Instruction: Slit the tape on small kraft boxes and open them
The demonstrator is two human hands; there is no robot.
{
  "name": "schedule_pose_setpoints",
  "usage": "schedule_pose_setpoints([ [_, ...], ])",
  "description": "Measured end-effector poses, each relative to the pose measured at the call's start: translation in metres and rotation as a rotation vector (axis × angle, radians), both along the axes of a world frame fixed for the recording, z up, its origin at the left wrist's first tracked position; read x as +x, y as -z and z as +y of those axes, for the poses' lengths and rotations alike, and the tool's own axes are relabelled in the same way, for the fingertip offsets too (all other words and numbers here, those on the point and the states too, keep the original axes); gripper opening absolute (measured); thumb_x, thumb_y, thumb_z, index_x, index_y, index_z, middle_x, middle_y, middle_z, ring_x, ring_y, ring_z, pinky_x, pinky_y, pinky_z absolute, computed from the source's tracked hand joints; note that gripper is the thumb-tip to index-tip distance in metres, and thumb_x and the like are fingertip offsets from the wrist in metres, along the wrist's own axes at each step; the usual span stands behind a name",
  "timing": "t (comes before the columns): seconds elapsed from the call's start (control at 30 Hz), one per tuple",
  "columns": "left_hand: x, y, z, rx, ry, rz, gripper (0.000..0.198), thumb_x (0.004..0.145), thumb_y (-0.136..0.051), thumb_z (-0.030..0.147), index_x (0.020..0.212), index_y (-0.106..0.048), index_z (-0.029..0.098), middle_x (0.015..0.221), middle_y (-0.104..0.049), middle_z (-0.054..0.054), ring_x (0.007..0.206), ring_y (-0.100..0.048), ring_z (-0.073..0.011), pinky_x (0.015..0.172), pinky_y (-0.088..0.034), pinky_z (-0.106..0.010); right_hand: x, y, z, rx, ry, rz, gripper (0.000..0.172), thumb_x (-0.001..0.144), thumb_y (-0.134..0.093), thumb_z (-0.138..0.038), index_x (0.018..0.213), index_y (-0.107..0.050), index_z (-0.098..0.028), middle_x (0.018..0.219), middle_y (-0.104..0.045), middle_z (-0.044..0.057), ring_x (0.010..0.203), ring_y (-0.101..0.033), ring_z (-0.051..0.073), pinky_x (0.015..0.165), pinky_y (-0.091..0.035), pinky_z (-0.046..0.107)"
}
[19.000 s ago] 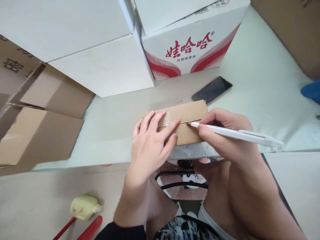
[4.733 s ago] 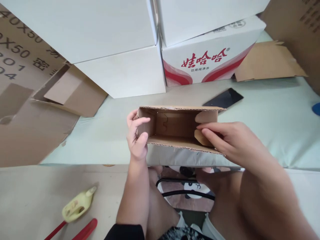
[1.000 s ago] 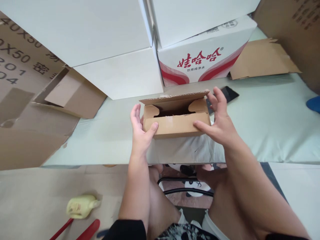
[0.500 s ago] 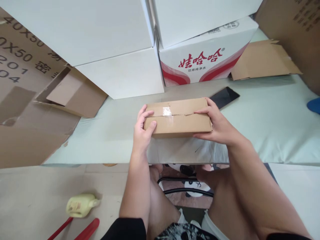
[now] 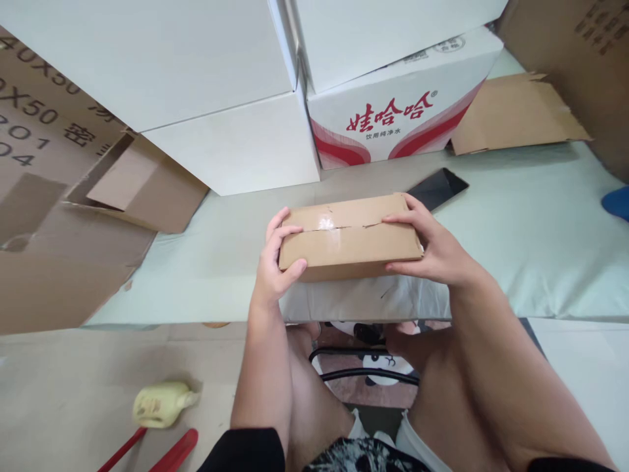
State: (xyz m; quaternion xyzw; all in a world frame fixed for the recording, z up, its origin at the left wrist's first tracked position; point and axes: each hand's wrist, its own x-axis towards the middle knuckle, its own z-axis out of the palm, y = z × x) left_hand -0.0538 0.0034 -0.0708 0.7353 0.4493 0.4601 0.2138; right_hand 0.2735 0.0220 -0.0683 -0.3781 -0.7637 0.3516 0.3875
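Note:
A small brown cardboard box (image 5: 346, 244) rests near the front edge of a pale green padded surface (image 5: 531, 236). Its top flaps are folded down, and a scrap of clear tape sits on the seam. My left hand (image 5: 275, 259) grips the box's left end, fingers over the top and thumb on the front. My right hand (image 5: 435, 246) clasps the right end the same way. A black phone (image 5: 437, 189) lies flat just behind the box, to the right.
Large white cartons (image 5: 221, 98) and a white carton with red lettering (image 5: 393, 111) stand behind. Flattened brown cardboard lies at the left (image 5: 73, 216) and back right (image 5: 511, 115). On the floor are a yellow bottle (image 5: 160, 405) and red handles (image 5: 167, 452). A blue object (image 5: 616, 202) sits at the right edge.
One second ago the box's top flaps stood open. Both hands folded them down, and the closed box now sits slightly nearer me, gripped at both ends.

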Motion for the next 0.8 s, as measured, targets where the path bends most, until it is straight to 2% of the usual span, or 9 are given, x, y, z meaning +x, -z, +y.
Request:
schedule_pose_setpoints([
  [0.13, -0.002, 0.003, 0.001, 0.04, -0.036, -0.011, 0.053, 0.088, -0.056, 0.072, 0.111, -0.068, 0.026, 0.147, -0.054, -0.014, 0.14, -0.051, -0.0379, 0.111, -0.045, -0.059, -0.002, -0.004, -0.002, 0.017, -0.04, -0.031, 0.063, 0.072, -0.086, -0.046, 0.128, -0.059, -0.031, 0.168, -0.023, 0.01, 0.161, -0.02, 0.034, 0.125, -0.033, 0.052],
  [0.27, -0.002, 0.002, 0.0, 0.099, -0.041, -0.043, 0.047, 0.087, -0.062, 0.067, 0.108, -0.068, 0.026, 0.145, -0.054, -0.012, 0.139, -0.051, -0.0367, 0.113, -0.043, -0.057, -0.007, -0.007, -0.004, 0.092, -0.042, -0.023, 0.056, 0.074, -0.084, -0.037, 0.124, -0.06, -0.032, 0.17, -0.018, 0.006, 0.162, -0.016, 0.031, 0.126, -0.03, 0.048],
  [0.37, -0.002, 0.0, 0.0, 0.088, -0.022, -0.077, 0.046, 0.085, -0.066, 0.065, 0.109, -0.069, 0.026, 0.147, -0.053, -0.012, 0.14, -0.049, -0.0368, 0.114, -0.041, -0.057, -0.009, -0.009, -0.006, 0.077, -0.014, 0.015, 0.055, 0.07, -0.087, -0.038, 0.119, -0.063, -0.031, 0.169, -0.024, 0.007, 0.16, -0.022, 0.032, 0.125, -0.032, 0.047],
  [0.43, -0.002, -0.002, -0.001, 0.052, 0.02, -0.121, 0.052, 0.083, -0.066, 0.069, 0.114, -0.068, 0.027, 0.146, -0.053, -0.013, 0.141, -0.048, -0.0371, 0.115, -0.04, -0.056, -0.008, -0.012, -0.007, 0.003, 0.06, 0.102, 0.061, 0.063, -0.09, -0.048, 0.116, -0.066, -0.029, 0.161, -0.04, 0.009, 0.152, -0.038, 0.035, 0.12, -0.038, 0.047],
  [0.53, 0.004, -0.007, -0.008, -0.106, 0.147, -0.244, 0.072, 0.076, -0.064, 0.08, 0.124, -0.065, 0.027, 0.144, -0.055, -0.014, 0.14, -0.049, -0.0377, 0.115, -0.042, -0.053, -0.006, -0.018, -0.008, -0.324, 0.176, 0.312, 0.071, 0.056, -0.087, -0.063, 0.114, -0.067, -0.029, 0.13, -0.067, 0.008, 0.115, -0.068, 0.033, 0.092, -0.057, 0.044],
  [0.6, 0.012, -0.012, -0.014, -0.266, 0.178, -0.37, 0.081, 0.069, -0.071, 0.08, 0.132, -0.06, 0.029, 0.146, -0.054, -0.012, 0.134, -0.054, -0.0362, 0.109, -0.049, -0.049, -0.009, -0.021, -0.007, -0.607, 0.227, 0.413, 0.066, 0.06, -0.081, -0.065, 0.113, -0.066, -0.028, 0.109, -0.074, 0.005, 0.09, -0.072, 0.029, 0.071, -0.058, 0.039],
  [0.63, 0.017, -0.015, -0.018, -0.356, 0.16, -0.442, 0.083, 0.066, -0.076, 0.076, 0.134, -0.057, 0.03, 0.146, -0.055, -0.011, 0.128, -0.059, -0.0343, 0.103, -0.052, -0.046, -0.012, -0.023, -0.007, -0.726, 0.257, 0.439, 0.062, 0.064, -0.078, -0.065, 0.112, -0.066, -0.028, 0.103, -0.075, 0.004, 0.084, -0.073, 0.027, 0.065, -0.058, 0.038],
  [0.7, 0.026, -0.022, -0.022, -0.551, 0.046, -0.614, 0.079, 0.064, -0.083, 0.063, 0.13, -0.056, 0.031, 0.136, -0.062, -0.009, 0.113, -0.067, -0.0297, 0.09, -0.058, -0.039, -0.019, -0.024, -0.006, -0.87, 0.329, 0.481, 0.058, 0.071, -0.072, -0.064, 0.115, -0.065, -0.027, 0.102, -0.077, 0.005, 0.084, -0.074, 0.028, 0.065, -0.059, 0.039],
  [0.8, 0.036, -0.031, -0.02, -0.821, -0.227, -0.88, 0.054, 0.07, -0.076, 0.056, 0.113, -0.064, 0.025, 0.103, -0.073, -0.005, 0.085, -0.073, -0.0249, 0.071, -0.059, -0.035, -0.03, -0.021, -0.005, -0.809, 0.366, 0.572, 0.067, 0.075, -0.067, -0.065, 0.132, -0.059, -0.031, 0.124, -0.074, 0.004, 0.11, -0.073, 0.029, 0.085, -0.062, 0.044],
])
